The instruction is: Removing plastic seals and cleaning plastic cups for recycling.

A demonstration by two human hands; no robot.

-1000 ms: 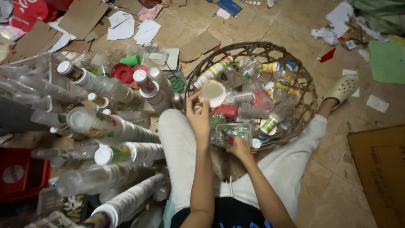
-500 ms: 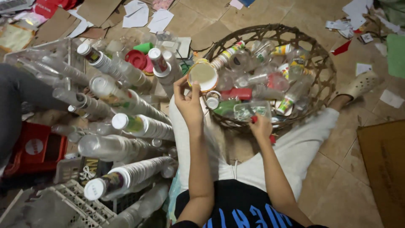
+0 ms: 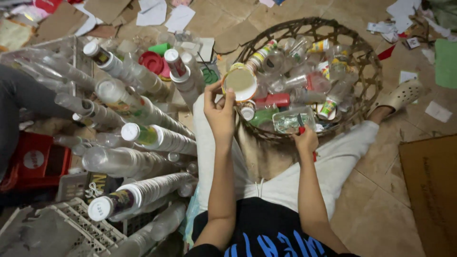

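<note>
My left hand (image 3: 220, 113) holds up a round plastic cup (image 3: 240, 84), its pale open mouth facing me, above the near-left rim of a woven basket (image 3: 366, 90). My right hand (image 3: 304, 139) rests at the basket's near edge, gripping a small red-handled tool (image 3: 300, 124) that points into the basket. The basket is filled with several clear plastic cups and bottles with coloured labels. I sit on the floor with my legs in light trousers around the basket.
Long stacks of nested plastic cups (image 3: 143, 138) lie on the left, over white crates (image 3: 71, 228) and a red crate (image 3: 33, 162). Paper and cardboard scraps litter the tiled floor. A cardboard sheet (image 3: 431, 190) lies at right. A beige clog (image 3: 402, 95) is on my foot.
My left hand has lifted the cup higher and turned its mouth toward me. The view has moved closer. My right hand stays at the basket's near edge.
</note>
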